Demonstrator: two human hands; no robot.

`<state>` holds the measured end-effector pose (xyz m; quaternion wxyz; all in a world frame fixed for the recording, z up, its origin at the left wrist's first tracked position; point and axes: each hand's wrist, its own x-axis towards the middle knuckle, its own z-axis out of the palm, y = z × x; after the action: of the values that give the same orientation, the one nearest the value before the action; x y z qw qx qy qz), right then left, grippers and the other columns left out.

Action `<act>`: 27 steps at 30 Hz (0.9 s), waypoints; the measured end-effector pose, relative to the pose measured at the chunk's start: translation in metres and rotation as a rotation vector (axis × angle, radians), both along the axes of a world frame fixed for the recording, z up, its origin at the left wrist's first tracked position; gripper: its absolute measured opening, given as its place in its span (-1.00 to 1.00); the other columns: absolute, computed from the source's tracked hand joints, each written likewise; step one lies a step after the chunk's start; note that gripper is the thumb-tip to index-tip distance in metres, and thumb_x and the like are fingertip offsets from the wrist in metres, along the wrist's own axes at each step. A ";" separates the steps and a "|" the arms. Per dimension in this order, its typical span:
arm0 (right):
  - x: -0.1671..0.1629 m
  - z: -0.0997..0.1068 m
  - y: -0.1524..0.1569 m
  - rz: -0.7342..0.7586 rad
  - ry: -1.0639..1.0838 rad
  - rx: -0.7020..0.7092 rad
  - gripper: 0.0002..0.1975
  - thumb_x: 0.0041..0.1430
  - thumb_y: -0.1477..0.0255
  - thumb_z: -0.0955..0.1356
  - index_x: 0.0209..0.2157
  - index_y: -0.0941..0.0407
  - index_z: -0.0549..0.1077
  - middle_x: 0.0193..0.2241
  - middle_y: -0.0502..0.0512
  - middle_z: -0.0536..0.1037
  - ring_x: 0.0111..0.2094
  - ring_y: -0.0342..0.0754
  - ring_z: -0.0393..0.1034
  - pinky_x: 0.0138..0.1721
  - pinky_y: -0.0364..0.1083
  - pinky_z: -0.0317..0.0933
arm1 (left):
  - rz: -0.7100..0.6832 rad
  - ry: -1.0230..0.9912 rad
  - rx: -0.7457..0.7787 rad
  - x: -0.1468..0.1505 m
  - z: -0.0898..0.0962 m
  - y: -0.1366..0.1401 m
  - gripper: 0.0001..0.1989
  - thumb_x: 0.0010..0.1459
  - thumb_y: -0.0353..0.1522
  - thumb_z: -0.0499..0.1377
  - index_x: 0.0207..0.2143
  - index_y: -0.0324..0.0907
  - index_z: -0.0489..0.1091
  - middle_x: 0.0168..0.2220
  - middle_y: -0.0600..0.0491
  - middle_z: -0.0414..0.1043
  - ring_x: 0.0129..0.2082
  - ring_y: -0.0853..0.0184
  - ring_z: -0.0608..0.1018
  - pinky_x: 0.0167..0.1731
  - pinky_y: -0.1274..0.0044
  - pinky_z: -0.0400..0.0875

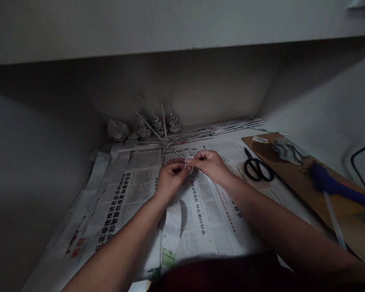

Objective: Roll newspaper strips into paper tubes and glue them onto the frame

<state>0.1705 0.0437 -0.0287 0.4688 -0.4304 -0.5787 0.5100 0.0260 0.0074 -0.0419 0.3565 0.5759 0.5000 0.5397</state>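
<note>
Since thin paper seems to need a fine grip, my left hand point(172, 175) and right hand point(212, 166) pinch a paper strip point(190, 157) between closed fingertips, over newspaper point(211, 231) that probably shields the counter point(41, 269), while the scissors point(252, 159) lie to the right, apparently within reach.

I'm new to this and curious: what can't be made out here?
In the head view:
Small white paper piece: partly covered by the bare left hand and bare right hand pinching it.
Blue plastic tool: blurred, and cut off by the right edge.
Grey printed newspaper: fine print too small to read.
</note>
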 end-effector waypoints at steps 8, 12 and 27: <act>0.010 0.017 -0.001 0.222 0.023 -0.071 -0.67 -0.14 0.24 0.46 -0.34 0.17 0.55 -0.63 -0.07 0.39 -0.56 -0.20 0.22 -0.54 -0.19 0.04 | 0.022 0.016 -0.010 -0.003 0.001 0.001 -0.85 -0.05 -0.25 0.26 -0.49 -0.14 0.54 -0.22 -0.05 0.51 -0.17 0.21 0.50 -0.09 0.41 0.31; 0.010 0.011 0.002 0.147 0.022 -0.047 -0.68 -0.22 0.25 0.49 -0.44 0.19 0.56 -0.60 -0.01 0.45 -0.54 -0.17 0.26 -0.53 -0.18 0.08 | 0.039 0.040 -0.009 -0.003 -0.001 0.003 -0.86 -0.07 -0.26 0.27 -0.49 -0.14 0.54 -0.21 -0.04 0.51 -0.18 0.22 0.50 -0.10 0.41 0.30; 0.004 0.005 0.000 0.152 0.069 -0.017 -0.71 -0.17 0.22 0.47 -0.52 0.18 0.51 -0.56 -0.01 0.47 -0.48 -0.16 0.28 -0.42 -0.16 0.12 | 0.016 0.037 0.063 -0.002 -0.003 0.002 -0.89 -0.03 -0.29 0.26 -0.48 -0.12 0.55 -0.22 -0.07 0.51 -0.17 0.21 0.51 -0.09 0.37 0.31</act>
<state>0.1750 0.0433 -0.0234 0.4446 -0.3713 -0.5890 0.5635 0.0240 0.0091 -0.0454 0.3249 0.5926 0.4938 0.5472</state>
